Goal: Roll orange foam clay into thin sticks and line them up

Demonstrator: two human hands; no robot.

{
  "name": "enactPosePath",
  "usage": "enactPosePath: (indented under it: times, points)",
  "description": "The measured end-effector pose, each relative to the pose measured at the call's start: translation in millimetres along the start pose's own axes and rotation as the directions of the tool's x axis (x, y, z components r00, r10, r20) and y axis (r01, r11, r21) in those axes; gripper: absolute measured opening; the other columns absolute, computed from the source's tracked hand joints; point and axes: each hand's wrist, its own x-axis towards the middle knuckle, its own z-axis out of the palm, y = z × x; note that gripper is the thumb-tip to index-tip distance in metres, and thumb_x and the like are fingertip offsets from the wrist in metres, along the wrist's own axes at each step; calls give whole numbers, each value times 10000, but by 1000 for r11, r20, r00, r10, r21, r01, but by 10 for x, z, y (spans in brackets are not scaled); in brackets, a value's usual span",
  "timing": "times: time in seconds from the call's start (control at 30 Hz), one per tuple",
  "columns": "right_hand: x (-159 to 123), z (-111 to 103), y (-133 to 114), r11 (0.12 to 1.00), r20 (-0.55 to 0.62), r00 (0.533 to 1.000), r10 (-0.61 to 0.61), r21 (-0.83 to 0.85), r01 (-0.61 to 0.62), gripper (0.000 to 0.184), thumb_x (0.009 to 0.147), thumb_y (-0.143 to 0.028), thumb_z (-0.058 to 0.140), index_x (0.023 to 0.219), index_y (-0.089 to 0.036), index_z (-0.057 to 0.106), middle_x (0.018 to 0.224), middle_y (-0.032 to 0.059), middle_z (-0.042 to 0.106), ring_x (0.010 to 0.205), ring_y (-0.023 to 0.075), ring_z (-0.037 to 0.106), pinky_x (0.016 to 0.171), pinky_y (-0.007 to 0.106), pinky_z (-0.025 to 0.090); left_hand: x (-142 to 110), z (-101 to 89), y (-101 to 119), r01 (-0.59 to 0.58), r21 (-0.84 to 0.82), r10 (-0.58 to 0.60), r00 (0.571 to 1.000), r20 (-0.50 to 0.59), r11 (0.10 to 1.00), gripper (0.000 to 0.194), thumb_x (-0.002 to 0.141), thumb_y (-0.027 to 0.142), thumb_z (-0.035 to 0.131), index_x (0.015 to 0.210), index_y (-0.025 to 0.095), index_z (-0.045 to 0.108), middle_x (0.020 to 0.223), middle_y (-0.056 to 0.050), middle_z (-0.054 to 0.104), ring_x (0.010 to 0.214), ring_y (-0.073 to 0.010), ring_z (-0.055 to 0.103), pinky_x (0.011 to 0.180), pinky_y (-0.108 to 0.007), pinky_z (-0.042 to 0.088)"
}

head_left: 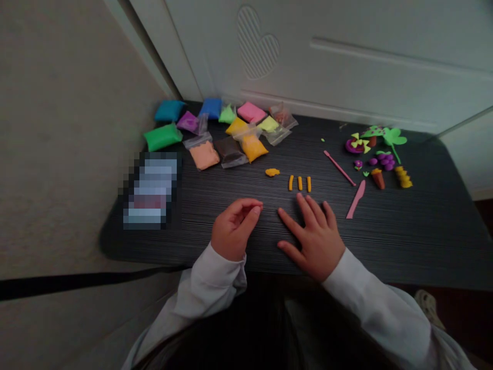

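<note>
My left hand [235, 227] is closed above the dark table [215, 205], thumb pressed to the forefinger. Whatever is in that pinch, if anything, I cannot make out. My right hand [316, 234] lies with fingers spread, palm down. Just beyond its fingertips are three short orange-yellow clay strips [300, 183] in a row. To their left sits a lump of the same orange-yellow clay [272, 172]. A pink modelling knife [356, 199] and a thin pink modelling stick [339, 168] lie to the right of the strips.
Several bags of coloured clay, among them a green one [163, 137] and a peach one [204, 154], cover the back left. A blurred-out phone-like device [152, 190] lies at the left. Small clay figures, including purple grapes [386, 161], stand at the right. A white panel [346, 72] rises behind.
</note>
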Motion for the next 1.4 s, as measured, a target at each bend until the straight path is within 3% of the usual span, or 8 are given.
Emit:
enactPosePath:
  times: [0.47,0.63,0.73,0.87,1.0,1.13,1.27,1.4]
  points:
    - [0,10,-25,998,-30,998,62,-27,-63,570,797,-585,308,1295,-309,332,1430,128,170,1295,299,169,997,543,109,-14,-18,8,7,8,-7,1000,7,1000,133,751,249,562,841,175,625,825,-23,638,762,-121,586,717,-230,464]
    - [-10,18,-37,999,-3,999,-51,-20,51,582,783,-598,332,1296,-325,323,1428,108,194,1287,291,191,998,540,110,-16,-17,16,17,26,-17,1000,10,1000,153,747,268,562,843,166,624,828,-35,641,760,-133,589,720,-246,468]
    - [-15,23,-33,997,-57,997,49,-53,-52,578,788,-577,350,1290,-291,348,1428,127,182,1281,314,190,989,550,116,-18,-15,19,12,21,-12,1000,0,1000,142,746,262,563,833,169,625,818,-30,641,758,-132,590,724,-244,466]
    - [-21,-3,-52,998,9,998,-55,-5,55,598,774,-618,321,1295,-324,326,1428,106,195,1286,290,193,1003,535,104,-19,-20,17,12,25,-12,1000,26,1000,137,753,253,557,844,172,619,828,-27,636,765,-126,589,726,-237,468]
    - [-18,-39,-53,997,9,998,69,-17,-69,570,808,-575,293,1304,-298,320,1433,111,172,1293,306,169,996,547,113,-19,-25,17,7,0,-7,1000,20,1000,133,753,241,559,847,168,618,829,-26,636,766,-120,587,730,-230,469]
    - [-20,-13,-53,999,12,999,-51,16,51,603,772,-623,316,1294,-320,329,1434,98,179,1291,291,181,1007,536,100,-19,-22,22,10,23,-11,999,32,1000,140,753,248,558,846,165,620,823,-29,636,759,-122,587,720,-231,470]
    - [-22,16,-52,997,-48,996,75,-24,-76,572,798,-580,316,1293,-293,344,1435,121,159,1292,307,168,1000,543,109,-24,-22,22,17,9,-17,1000,26,1000,140,750,255,562,844,170,620,823,-26,635,767,-124,589,724,-233,469]
    - [-30,22,-69,999,-3,999,-36,6,36,600,774,-622,312,1296,-326,325,1436,88,177,1293,286,179,1011,533,100,-30,-21,22,23,14,-23,1000,20,1000,138,749,260,560,836,171,621,820,-28,640,757,-125,591,719,-235,470]
